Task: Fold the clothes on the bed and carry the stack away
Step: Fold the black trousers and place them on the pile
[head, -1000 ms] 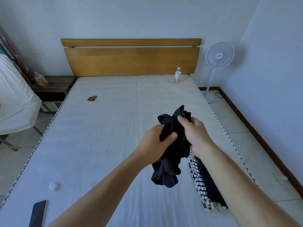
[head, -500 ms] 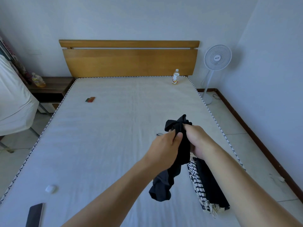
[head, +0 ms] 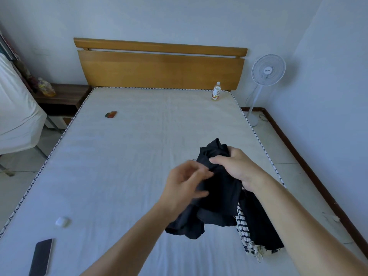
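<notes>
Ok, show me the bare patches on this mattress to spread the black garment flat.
Broad middle of the white mattress is bare, between the small brown case, plastic bottle and white earbud case. Crowded: striped clothes pile at the right edge.

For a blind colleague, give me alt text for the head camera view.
Two hands hold a crumpled black garment above a white mattress: the right hand grips its top, the left hand touches its side. Patterned clothes lie beneath.
</notes>
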